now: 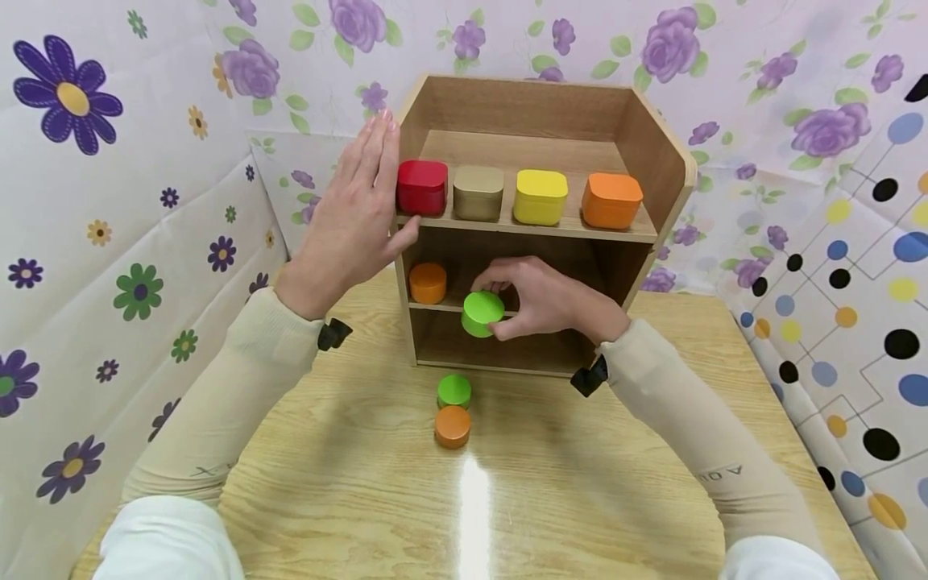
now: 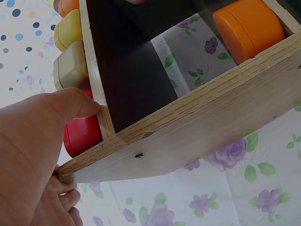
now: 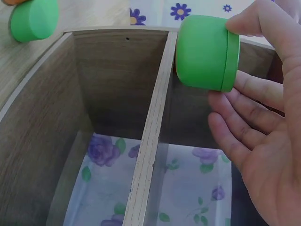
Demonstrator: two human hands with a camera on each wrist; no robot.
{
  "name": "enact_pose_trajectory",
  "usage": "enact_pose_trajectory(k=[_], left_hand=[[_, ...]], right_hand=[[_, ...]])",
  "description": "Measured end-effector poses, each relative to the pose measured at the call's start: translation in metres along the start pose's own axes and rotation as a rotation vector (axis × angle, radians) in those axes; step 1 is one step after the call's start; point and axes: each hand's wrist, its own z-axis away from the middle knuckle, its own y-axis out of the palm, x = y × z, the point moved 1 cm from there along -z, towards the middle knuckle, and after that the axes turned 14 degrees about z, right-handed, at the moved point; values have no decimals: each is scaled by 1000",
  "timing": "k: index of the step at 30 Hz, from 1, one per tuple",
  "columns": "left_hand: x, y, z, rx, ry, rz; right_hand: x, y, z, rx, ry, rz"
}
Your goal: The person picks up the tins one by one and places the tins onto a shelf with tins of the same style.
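My right hand [image 1: 540, 302] pinches a round green tin [image 1: 482, 312] [image 3: 207, 52] at the front edge of the middle shelf of a small wooden shelf unit [image 1: 652, 145] [image 3: 149, 136]. My left hand [image 1: 355, 213] [image 2: 33, 155] lies flat with straight fingers against the unit's left side wall [image 2: 197, 136], its thumb on the front edge beside a red tin [image 1: 422, 187] [image 2: 82, 134]. An orange round tin [image 1: 428, 283] [image 2: 247, 26] sits at the left of the middle shelf. On the table in front lie a green round tin [image 1: 453, 391] [image 3: 34, 20] and an orange one [image 1: 453, 426].
The top shelf holds the red tin, a tan tin [image 1: 478, 192] [image 2: 70, 68], a yellow one [image 1: 540, 196] [image 2: 68, 29] and an orange one [image 1: 611, 200]. Floral padded walls [image 1: 109, 242] close in the wooden table [image 1: 580, 483] on the left and back, dotted fabric [image 1: 855, 306] on the right.
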Motion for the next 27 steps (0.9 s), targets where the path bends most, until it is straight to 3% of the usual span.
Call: enact_pose_trajectory(k=[6,15,27], left_hand=[[1,0,1,-5,-6,6],[0,2,0,-2,7,0],[1,2,1,-23,18,9]], right_hand=[[-7,2,-11,-46,59,-5],[-18,8,-21,-44,167,-39],[-25,16,-32,-38,166,-58]])
